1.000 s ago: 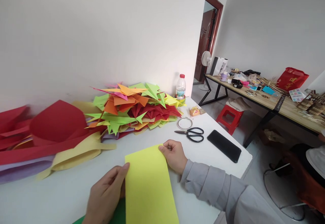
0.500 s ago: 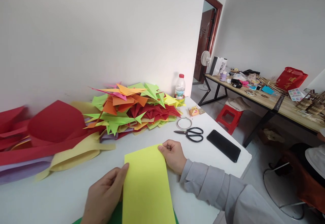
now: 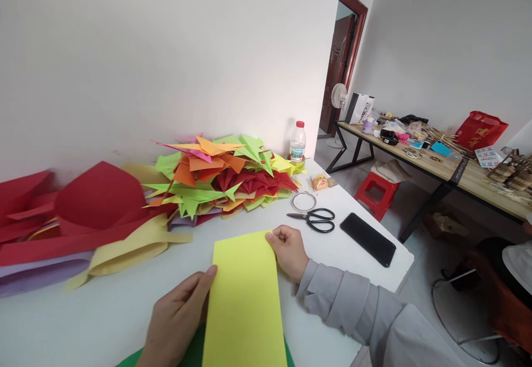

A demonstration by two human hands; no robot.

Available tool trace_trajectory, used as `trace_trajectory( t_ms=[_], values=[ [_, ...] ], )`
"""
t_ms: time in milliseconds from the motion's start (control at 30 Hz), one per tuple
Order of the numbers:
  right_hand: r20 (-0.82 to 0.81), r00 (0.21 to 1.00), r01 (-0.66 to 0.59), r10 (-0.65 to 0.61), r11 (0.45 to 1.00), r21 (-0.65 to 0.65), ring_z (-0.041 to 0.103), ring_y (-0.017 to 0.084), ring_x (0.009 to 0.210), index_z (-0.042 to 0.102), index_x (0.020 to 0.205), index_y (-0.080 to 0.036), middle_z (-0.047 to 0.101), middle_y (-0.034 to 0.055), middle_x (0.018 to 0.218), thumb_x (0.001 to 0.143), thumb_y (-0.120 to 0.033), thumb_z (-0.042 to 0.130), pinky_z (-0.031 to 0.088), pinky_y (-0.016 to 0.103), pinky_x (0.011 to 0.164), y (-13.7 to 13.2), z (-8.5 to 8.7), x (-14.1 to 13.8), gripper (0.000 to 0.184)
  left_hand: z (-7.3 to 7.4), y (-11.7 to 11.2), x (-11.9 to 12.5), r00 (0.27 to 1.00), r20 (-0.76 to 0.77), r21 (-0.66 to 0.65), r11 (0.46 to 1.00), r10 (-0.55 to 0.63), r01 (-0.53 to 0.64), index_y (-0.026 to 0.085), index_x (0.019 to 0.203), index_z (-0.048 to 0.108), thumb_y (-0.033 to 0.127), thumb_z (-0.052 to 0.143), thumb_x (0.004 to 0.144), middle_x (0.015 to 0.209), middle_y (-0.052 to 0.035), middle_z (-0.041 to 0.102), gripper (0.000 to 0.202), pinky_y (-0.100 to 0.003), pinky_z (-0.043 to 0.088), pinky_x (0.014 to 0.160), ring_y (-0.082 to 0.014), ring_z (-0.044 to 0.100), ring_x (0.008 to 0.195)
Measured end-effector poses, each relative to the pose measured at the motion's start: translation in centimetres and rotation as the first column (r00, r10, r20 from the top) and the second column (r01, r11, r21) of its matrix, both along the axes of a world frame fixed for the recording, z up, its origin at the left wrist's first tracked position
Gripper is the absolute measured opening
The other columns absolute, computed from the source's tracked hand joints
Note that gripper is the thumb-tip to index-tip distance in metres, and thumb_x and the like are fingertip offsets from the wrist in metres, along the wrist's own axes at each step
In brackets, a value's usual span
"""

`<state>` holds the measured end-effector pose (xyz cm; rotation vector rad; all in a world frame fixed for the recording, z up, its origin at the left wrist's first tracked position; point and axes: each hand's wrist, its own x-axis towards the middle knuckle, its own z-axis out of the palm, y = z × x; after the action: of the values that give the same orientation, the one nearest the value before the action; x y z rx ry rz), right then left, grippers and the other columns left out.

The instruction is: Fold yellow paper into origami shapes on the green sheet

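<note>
A yellow sheet of paper (image 3: 245, 295) is held up by its two long edges in front of me. My left hand (image 3: 178, 311) pinches its left edge, with the thumb on the near face. At the top right corner my right hand (image 3: 290, 250) grips it between thumb and curled fingers. Below the sheet, green paper (image 3: 194, 350) shows partly on the white table (image 3: 124, 322). Black-handled scissors (image 3: 318, 220) and a roll of tape (image 3: 303, 202) lie beyond my right hand, with a black phone (image 3: 368, 239) to their right.
Folded paper pieces in many colours (image 3: 224, 176) are heaped against the wall. Large red paper shapes (image 3: 100, 198) lie at the left. A bottle (image 3: 297, 142) and a small snack packet (image 3: 320, 182) stand near the table's corner. A red stool (image 3: 376, 192) and a cluttered table (image 3: 436, 156) are at right.
The sheet and both hands sit slightly farther right in view, as does the background. Both hands keep their hold on the yellow paper.
</note>
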<state>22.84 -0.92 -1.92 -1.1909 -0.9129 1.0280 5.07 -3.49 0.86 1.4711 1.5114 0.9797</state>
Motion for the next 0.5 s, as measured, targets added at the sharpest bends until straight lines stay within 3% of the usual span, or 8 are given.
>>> trace_trajectory(
  t_ms=[233,367,500],
  values=[
    [-0.003,1.000,0.004,-0.004,1.000,0.000,0.033,0.007,0.048,0.049,0.061,-0.020,0.043,-0.0082,0.050,0.062,-0.055,0.068,0.028,0.022,0.047,-0.03,0.09,0.00,0.040,-0.49,0.16,-0.26,1.000,0.014,-0.022,0.999,-0.027,0.027,0.021,0.050,0.043,0.072,0.052,0.066,0.050,0.0041,0.038,0.055,-0.024,0.029,0.046,-0.0129,0.035,0.051],
    [-0.001,1.000,0.021,-0.021,1.000,0.009,0.035,0.007,0.049,0.050,0.062,-0.019,0.047,-0.0069,0.052,0.061,-0.057,0.068,0.029,0.022,0.047,0.00,0.15,0.21,0.042,-0.55,0.23,-0.21,0.996,0.043,-0.064,0.995,-0.078,0.081,0.020,0.055,0.049,0.073,0.052,0.067,0.051,0.0041,0.041,0.054,-0.024,0.029,0.046,-0.0129,0.036,0.051],
    [-0.006,1.000,0.004,-0.004,1.000,0.021,0.037,0.008,0.049,0.052,0.063,-0.018,0.050,-0.0057,0.054,0.063,-0.058,0.068,0.031,0.022,0.047,-0.24,0.17,0.40,0.043,-0.69,0.17,-0.05,0.995,0.048,0.020,0.996,-0.093,0.092,0.020,0.052,0.044,0.069,0.052,0.069,0.050,0.0049,0.037,0.052,-0.024,0.028,0.046,-0.0119,0.033,0.051]
  ],
)
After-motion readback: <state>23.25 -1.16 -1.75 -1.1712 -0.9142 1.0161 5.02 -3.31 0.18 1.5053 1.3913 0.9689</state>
